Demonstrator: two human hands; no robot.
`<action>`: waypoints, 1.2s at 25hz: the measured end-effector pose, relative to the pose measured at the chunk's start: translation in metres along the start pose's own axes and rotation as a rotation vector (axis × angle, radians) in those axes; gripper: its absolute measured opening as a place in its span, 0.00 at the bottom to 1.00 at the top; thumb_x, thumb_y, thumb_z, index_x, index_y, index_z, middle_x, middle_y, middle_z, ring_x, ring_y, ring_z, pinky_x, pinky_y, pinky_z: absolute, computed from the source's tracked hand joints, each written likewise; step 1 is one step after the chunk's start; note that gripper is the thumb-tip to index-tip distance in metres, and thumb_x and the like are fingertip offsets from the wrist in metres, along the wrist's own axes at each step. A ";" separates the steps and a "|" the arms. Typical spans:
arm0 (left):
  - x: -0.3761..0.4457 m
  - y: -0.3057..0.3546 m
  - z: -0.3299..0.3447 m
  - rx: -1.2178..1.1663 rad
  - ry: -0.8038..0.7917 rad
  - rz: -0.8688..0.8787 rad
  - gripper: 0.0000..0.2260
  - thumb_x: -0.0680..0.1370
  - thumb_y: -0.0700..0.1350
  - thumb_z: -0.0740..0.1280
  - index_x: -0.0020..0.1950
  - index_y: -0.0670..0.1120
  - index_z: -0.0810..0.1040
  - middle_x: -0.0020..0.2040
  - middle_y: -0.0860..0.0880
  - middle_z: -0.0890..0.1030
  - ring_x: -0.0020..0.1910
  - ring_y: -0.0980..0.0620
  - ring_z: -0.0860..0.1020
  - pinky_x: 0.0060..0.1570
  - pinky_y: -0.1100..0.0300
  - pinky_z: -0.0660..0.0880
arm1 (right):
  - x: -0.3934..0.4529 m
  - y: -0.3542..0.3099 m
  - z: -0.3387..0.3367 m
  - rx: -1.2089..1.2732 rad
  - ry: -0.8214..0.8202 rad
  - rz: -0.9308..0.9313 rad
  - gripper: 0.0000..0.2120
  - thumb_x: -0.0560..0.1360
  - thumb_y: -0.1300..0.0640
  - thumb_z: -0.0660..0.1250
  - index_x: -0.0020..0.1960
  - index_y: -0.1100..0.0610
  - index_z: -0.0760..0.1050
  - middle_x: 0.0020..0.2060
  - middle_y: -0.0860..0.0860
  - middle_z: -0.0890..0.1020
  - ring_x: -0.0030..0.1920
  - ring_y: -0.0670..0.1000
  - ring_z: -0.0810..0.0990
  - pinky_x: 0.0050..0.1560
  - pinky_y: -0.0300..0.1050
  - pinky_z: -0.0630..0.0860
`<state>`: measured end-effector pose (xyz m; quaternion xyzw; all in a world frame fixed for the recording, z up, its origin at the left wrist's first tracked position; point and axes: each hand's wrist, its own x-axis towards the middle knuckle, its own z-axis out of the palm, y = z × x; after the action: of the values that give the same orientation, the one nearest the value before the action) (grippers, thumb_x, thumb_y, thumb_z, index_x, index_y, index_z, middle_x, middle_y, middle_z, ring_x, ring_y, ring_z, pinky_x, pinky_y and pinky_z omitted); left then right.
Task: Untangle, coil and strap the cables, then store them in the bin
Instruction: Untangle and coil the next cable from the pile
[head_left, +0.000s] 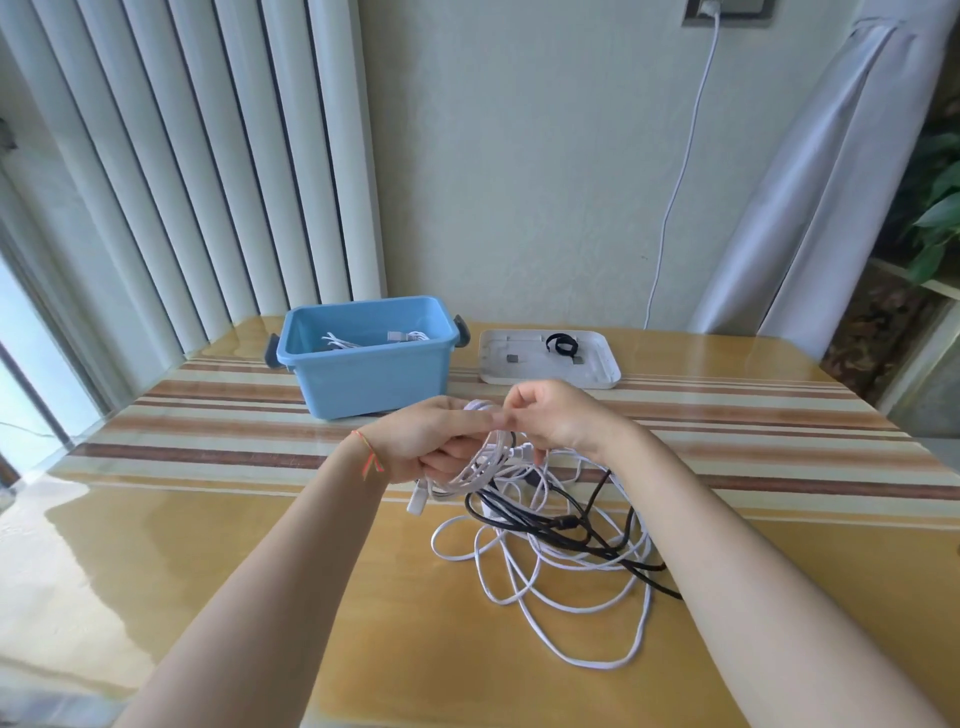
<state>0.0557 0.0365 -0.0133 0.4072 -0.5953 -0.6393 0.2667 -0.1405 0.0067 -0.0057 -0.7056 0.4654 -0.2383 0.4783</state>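
Right, head view, the only one: your left hand is clamped on a half-made coil of thin white cable, loops hanging below the fingers, white plug end dangling at the near-left side. Your right hand pinches the same cable at the top of the coil, fingertips touching the left hand's. Both hands are closed on it, held just above the glossy yellow-and-striped counter.

The loose tail runs down and toward you, into the tangle of white and black cables lying on the counter just below and right of your hands, so the right hand is nearer for feeding slack. A black cable crosses the white loops and could snag, probably.

The open blue plastic bin sits just beyond the left hand, some white cables already inside. The black strap ring lies on the white flat lid, beyond the right hand.
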 end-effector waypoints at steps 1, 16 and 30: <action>-0.001 -0.001 -0.003 -0.065 0.027 0.041 0.19 0.79 0.50 0.65 0.29 0.51 0.66 0.24 0.54 0.56 0.22 0.54 0.51 0.22 0.64 0.48 | 0.000 0.007 -0.001 0.069 -0.069 0.039 0.12 0.73 0.54 0.75 0.47 0.59 0.75 0.29 0.49 0.74 0.27 0.48 0.72 0.35 0.45 0.78; 0.024 0.011 0.012 -0.118 0.457 0.068 0.20 0.83 0.50 0.60 0.32 0.50 0.60 0.26 0.51 0.57 0.22 0.54 0.53 0.23 0.66 0.51 | -0.009 -0.047 -0.022 0.208 0.701 -0.508 0.08 0.79 0.58 0.67 0.49 0.59 0.83 0.30 0.60 0.78 0.31 0.52 0.76 0.36 0.42 0.72; 0.008 0.001 -0.022 -1.260 0.373 0.424 0.29 0.85 0.57 0.49 0.25 0.49 0.61 0.21 0.54 0.53 0.23 0.55 0.47 0.22 0.63 0.48 | -0.017 0.027 -0.032 0.106 0.020 0.170 0.08 0.76 0.65 0.70 0.53 0.67 0.78 0.36 0.57 0.81 0.35 0.51 0.81 0.40 0.43 0.81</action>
<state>0.0701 0.0180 -0.0133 0.1526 -0.1211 -0.7166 0.6697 -0.1851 0.0042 -0.0141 -0.6349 0.5151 -0.2280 0.5287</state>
